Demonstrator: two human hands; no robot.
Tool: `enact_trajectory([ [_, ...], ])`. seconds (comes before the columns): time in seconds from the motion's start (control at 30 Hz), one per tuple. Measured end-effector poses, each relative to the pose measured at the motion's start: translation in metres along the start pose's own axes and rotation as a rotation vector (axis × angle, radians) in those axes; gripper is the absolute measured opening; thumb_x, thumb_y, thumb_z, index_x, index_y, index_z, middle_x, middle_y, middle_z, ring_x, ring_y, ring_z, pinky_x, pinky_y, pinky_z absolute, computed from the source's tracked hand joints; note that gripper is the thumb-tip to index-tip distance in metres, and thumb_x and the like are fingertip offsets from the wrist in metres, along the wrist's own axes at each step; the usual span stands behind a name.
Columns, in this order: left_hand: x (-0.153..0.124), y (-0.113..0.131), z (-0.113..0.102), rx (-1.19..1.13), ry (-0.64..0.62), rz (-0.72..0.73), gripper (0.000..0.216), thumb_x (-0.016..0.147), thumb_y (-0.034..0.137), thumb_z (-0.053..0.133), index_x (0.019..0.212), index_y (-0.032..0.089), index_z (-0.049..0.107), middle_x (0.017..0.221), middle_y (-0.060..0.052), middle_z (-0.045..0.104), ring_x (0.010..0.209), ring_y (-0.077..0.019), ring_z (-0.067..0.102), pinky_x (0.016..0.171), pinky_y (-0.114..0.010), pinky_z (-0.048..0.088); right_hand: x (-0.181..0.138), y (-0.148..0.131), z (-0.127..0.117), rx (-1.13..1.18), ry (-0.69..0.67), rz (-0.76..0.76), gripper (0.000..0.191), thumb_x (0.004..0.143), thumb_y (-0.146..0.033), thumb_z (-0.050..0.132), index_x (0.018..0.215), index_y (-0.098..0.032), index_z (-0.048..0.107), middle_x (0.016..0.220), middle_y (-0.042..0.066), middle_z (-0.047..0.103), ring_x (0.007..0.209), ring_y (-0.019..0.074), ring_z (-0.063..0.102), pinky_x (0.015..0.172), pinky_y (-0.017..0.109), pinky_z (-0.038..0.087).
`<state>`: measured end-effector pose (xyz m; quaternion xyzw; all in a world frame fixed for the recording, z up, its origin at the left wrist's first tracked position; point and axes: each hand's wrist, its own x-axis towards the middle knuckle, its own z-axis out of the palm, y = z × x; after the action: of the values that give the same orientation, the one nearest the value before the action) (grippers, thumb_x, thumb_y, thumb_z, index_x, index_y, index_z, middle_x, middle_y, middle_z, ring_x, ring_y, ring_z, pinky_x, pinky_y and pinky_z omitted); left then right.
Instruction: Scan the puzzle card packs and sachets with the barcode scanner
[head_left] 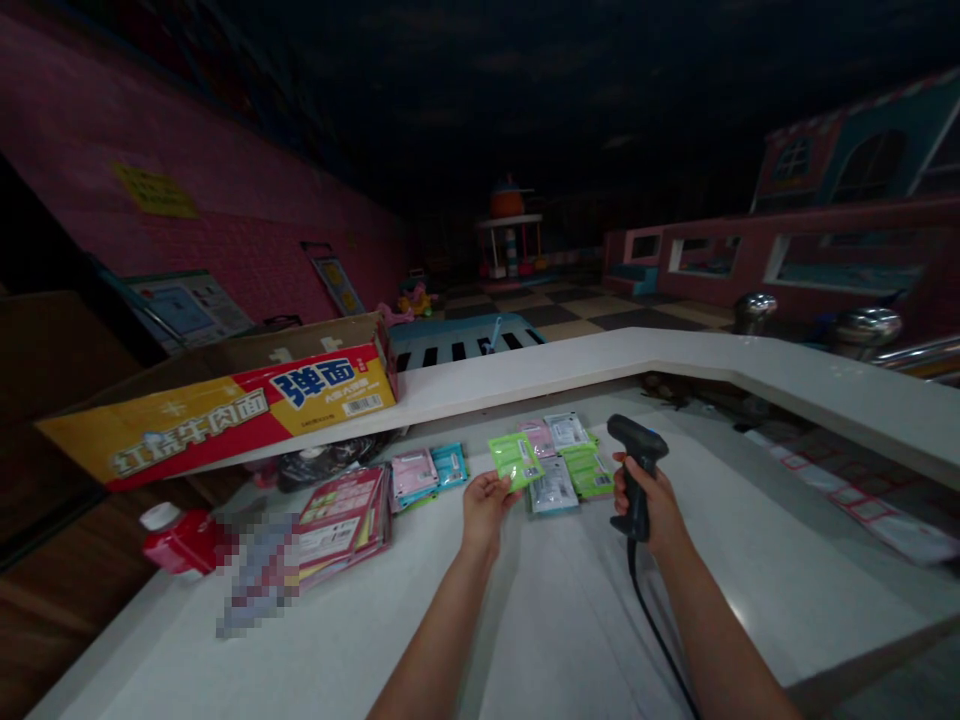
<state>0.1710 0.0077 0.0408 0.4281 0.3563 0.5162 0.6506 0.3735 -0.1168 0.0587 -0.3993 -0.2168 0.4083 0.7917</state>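
Note:
My left hand pinches a green packet by its lower edge, held a little above the white counter. Behind it lie several small packets: a silver one, a white one, a pink one partly covered, and green ones. My right hand is wrapped round the handle of a black barcode scanner, its head upright and its cable running down toward me. Left of my left hand sits a small pile of pink packets and blue packets.
A stack of larger red packets lies at the left, near a red bottle with a white cap. A cardboard noodle box rests on the raised ledge. Red-boxed sheets lie at right; metal knobs stand beyond.

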Motion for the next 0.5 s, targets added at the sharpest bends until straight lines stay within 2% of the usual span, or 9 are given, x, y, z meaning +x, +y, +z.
enact_trajectory([
  [0.1, 0.012, -0.005, 0.027, -0.047, -0.054, -0.06, 0.032, 0.054, 0.028, 0.085, 0.074, 0.013, 0.065, 0.075, -0.005, 0.072, 0.067, -0.0147, 0.068, 0.07, -0.032, 0.059, 0.001, 0.0, -0.001, 0.009, 0.02, 0.008, 0.046, 0.065, -0.048, 0.083, 0.094, -0.019, 0.061, 0.056, -0.005, 0.056, 0.038, 0.0093, 0.048, 0.034, 0.021, 0.039],
  [0.3, 0.04, -0.021, 0.068, -0.019, -0.057, -0.054, 0.016, 0.058, 0.017, 0.077, 0.068, 0.014, 0.064, 0.067, -0.002, 0.069, 0.061, -0.0135, 0.066, 0.065, -0.032, 0.059, 0.003, 0.002, -0.001, 0.014, 0.03, 0.023, 0.044, 0.067, -0.048, 0.082, 0.095, -0.02, 0.061, 0.057, -0.005, 0.056, 0.038, 0.0092, 0.047, 0.034, 0.021, 0.039],
  [0.5, 0.068, -0.033, 0.1, 0.216, -0.108, 0.016, 0.011, 0.062, 0.017, 0.072, 0.061, 0.016, 0.062, 0.063, -0.001, 0.067, 0.059, -0.0158, 0.066, 0.065, -0.034, 0.058, 0.002, 0.001, 0.002, 0.0, 0.038, 0.025, 0.042, 0.069, -0.047, 0.081, 0.095, -0.021, 0.061, 0.057, -0.006, 0.055, 0.038, 0.0091, 0.046, 0.033, 0.021, 0.039],
])
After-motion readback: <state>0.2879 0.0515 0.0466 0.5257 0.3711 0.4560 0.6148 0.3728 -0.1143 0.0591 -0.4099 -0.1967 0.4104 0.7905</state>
